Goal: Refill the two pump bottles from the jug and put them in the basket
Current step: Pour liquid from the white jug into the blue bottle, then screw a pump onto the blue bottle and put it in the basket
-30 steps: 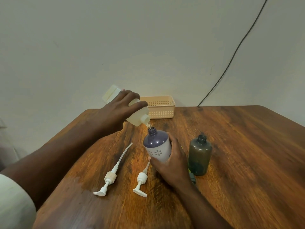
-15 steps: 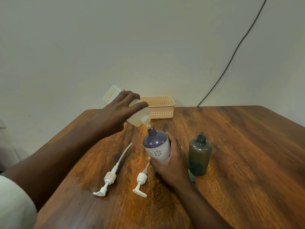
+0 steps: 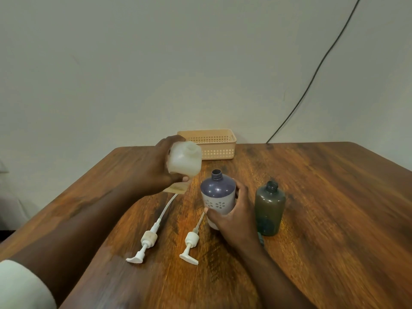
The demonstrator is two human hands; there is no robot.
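1. My left hand (image 3: 156,166) grips the jug (image 3: 184,159), centre frame, mouth up.
2. My right hand (image 3: 234,210) wraps the purple bottle (image 3: 218,192); keep it steady.
3. Right: dark bottle (image 3: 270,206) open, next. Basket (image 3: 214,143) behind.

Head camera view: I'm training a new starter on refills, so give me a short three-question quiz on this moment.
1. True or false: the purple bottle has its pump fitted.
2. Which hand holds the jug? A left hand B right hand
3. Fill in: the two pumps lie on the ____.

Key: 1 false, its neck is open. 2 A. 3 table; the basket holds neither bottle, and the olive bottle stands uncapped.
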